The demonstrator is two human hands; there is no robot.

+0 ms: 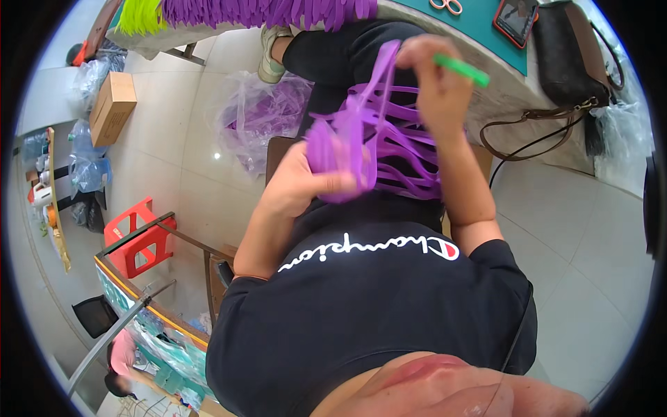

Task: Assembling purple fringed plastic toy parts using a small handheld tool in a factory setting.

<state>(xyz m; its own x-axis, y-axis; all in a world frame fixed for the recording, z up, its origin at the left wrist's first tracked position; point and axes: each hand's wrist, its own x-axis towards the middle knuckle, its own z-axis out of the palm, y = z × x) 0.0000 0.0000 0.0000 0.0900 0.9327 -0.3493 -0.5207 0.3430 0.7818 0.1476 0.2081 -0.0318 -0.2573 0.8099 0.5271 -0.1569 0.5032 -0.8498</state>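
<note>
My left hand [299,177] is closed around a bunch of flat purple straps [326,156], its thumb lying across them. Above and to the right, my right hand [438,76] is pinched at the upper end of a purple strap [385,62] stretched up from the bunch. A bright green, pen-like tool [462,70] sticks out of the right hand's grip; motion blur hides its exact kind. More loose purple strips [410,142] drape over my lap, between the two forearms.
Along the table edge hang many purple strips [271,10] and yellow-green ones [141,17]. Scissors [447,5] and a phone [515,21] lie on the teal mat [479,31], beside a dark bag [573,55]. On the floor are a plastic bag of purple pieces [267,115], a cardboard box [113,110] and a red stool [139,240].
</note>
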